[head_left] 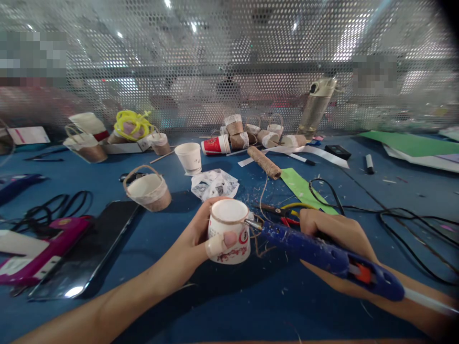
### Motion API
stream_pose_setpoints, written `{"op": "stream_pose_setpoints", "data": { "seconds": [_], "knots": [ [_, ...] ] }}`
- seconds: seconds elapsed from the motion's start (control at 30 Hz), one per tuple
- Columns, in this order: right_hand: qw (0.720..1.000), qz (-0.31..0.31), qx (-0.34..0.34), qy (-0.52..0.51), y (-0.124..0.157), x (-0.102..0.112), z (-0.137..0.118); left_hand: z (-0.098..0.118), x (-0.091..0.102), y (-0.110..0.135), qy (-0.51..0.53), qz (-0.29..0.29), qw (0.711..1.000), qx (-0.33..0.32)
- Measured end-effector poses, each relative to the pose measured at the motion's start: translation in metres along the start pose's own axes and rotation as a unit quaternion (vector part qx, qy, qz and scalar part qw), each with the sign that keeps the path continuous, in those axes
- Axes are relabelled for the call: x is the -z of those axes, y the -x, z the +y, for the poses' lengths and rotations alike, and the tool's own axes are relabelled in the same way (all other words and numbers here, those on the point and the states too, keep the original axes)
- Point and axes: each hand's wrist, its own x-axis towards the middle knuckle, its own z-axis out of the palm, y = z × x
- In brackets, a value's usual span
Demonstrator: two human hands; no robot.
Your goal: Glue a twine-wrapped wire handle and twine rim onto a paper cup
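Observation:
My left hand [201, 234] is wrapped round a white paper cup [229, 253] with red print, its thumb across the front. A strand of twine [229, 221] runs along the cup just under the rim. In my right hand [333, 239] is a blue hot glue gun [304, 246], a white glue stick coming out of its back end. The metal nozzle meets or nearly meets the twine at the cup's right side. Loose twine hangs beside the cup there. A roll of twine [264, 163] lies beyond, its strand leading down toward the cup.
Twine-wrapped basket cups [150, 191] stand left and at the back. Around them are a plain white cup [189, 157], crumpled lace [214, 185], pliers [274, 209], green paper [304, 188], a phone [89, 248], a magenta tool [60, 243], black cable [405, 220] and a bottle [317, 107].

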Motion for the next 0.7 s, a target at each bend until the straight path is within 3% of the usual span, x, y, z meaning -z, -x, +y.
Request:
{"op": "stream_pose_setpoints", "data": {
  "seconds": [0.17,0.57,0.7],
  "knots": [
    [1.000,-0.007,-0.003,-0.013,0.0018,0.0002,-0.0025,-0.0012,0.0026,-0.0013,-0.007,-0.030,0.999,-0.010],
    [1.000,-0.016,-0.001,0.011,0.0005,0.0032,0.0042,-0.0032,0.0082,-0.0024,-0.008,-0.029,1.000,-0.007],
    [1.000,0.002,-0.004,0.001,0.0024,0.0000,0.0022,-0.0025,0.0099,-0.0035,-0.024,-0.059,0.998,0.003]
  ]
}}
